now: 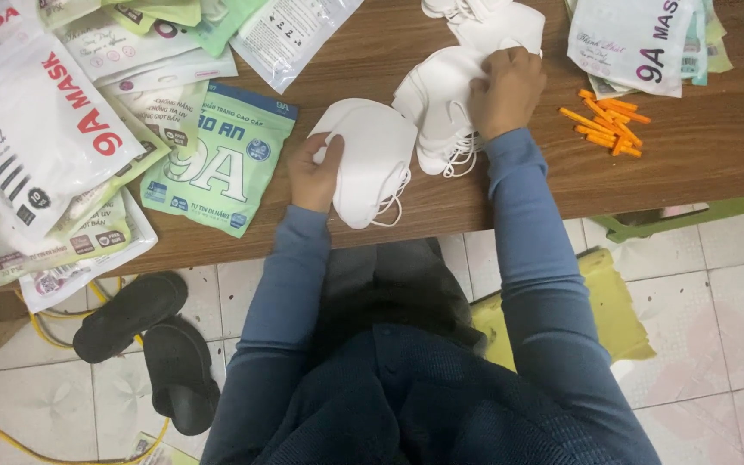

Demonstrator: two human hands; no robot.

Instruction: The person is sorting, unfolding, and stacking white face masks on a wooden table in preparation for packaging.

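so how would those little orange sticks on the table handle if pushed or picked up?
The orange sticks look thin and light, so a push would probably scatter the loose pile. They seem straight and stiff, likely sliding on the smooth wooden table. Being so slim, pinching just one may be fiddly.

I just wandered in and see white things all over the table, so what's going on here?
A person in a blue long-sleeved top sits at a wooden table, handling white face masks. The left hand holds a small bunch of masks by its edge, ear loops dangling. The right hand rests on a bigger pile of masks. Printed mask pouches lie to the left and at the top right, and small orange strips lie to the right.
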